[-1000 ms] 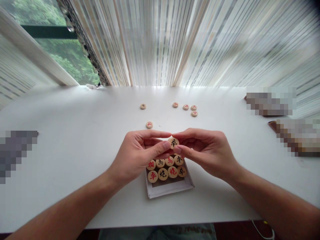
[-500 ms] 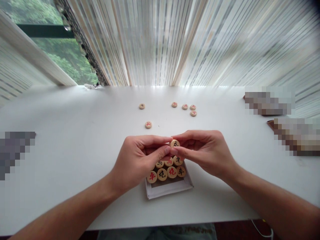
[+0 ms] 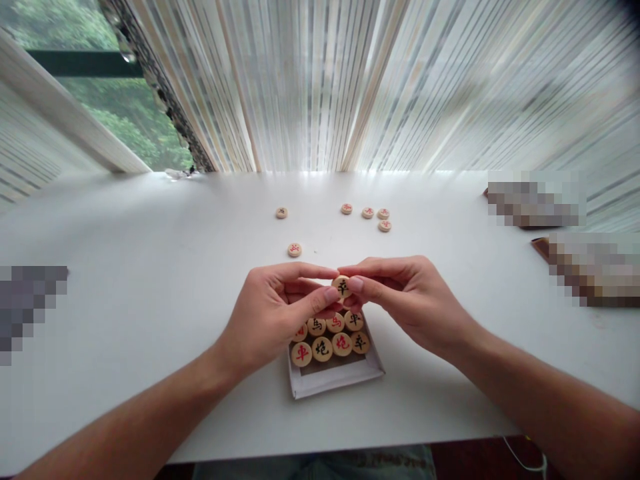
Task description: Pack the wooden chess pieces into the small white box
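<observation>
Between the fingertips of my left hand (image 3: 280, 303) and my right hand (image 3: 400, 293) is a round wooden Chinese chess piece (image 3: 342, 287) with a black character, its face turned toward me. Both hands pinch it, thumbs in front, above a shallow white box (image 3: 340, 380). Rows of similar pieces lie face up in the box, among them a red-marked piece (image 3: 301, 355) at the front left and a black-marked piece (image 3: 360, 343) at the front right. My hands hide the box's far part.
Beyond my hands lie a red-marked piece (image 3: 295, 250), a dark-marked piece (image 3: 281, 213) and a small group of red-marked pieces (image 3: 368, 213) on the white table (image 3: 150, 300). Blurred-out objects stand at both sides. Striped curtains (image 3: 310, 87) hang behind the table.
The held chess piece has been turned between my fingers, so its black character now stands upright and shows more fully. My right thumb has shifted up to the piece's right edge.
</observation>
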A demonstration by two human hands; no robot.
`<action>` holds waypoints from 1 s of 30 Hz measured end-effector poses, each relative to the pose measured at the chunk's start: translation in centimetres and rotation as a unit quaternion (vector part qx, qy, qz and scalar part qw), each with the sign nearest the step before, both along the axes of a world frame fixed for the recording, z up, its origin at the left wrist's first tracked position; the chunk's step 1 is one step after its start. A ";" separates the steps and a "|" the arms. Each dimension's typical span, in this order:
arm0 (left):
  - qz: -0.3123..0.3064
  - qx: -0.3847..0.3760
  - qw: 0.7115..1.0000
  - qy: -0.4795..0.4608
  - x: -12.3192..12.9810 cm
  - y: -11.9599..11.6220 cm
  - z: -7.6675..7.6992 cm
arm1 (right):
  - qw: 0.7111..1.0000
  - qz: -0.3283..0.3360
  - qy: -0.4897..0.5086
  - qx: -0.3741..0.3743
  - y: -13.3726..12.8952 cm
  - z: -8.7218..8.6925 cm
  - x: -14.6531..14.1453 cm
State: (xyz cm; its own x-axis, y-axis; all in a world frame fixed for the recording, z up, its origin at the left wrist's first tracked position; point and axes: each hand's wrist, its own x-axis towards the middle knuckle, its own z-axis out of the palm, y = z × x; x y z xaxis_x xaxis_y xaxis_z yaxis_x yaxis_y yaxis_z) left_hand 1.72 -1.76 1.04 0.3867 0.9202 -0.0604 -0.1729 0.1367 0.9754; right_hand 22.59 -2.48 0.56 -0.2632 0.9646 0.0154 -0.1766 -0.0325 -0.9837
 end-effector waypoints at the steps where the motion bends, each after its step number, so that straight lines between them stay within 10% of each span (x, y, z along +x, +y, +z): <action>1: -0.003 -0.008 1.000 -0.008 0.0 0.1 0.0 | 1.000 0.003 0.006 -0.003 0.0 0.0 0.0; 17: 0.006 0.082 0.996 0.041 0.3 -0.6 -0.1 | 0.999 0.000 0.012 -0.037 -0.2 -0.1 -0.3; 30: 0.021 0.134 0.990 0.037 0.2 -0.8 0.0 | 0.990 -0.014 -0.080 0.113 -0.9 0.5 0.0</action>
State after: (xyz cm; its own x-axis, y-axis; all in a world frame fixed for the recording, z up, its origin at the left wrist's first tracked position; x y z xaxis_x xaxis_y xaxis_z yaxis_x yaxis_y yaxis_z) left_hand 1.91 -2.58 1.00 0.3512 0.9224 0.1605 -0.0994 -0.1338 0.9860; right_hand 22.56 -3.41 1.06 -0.2536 0.9482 0.1912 -0.0166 0.1934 -0.9810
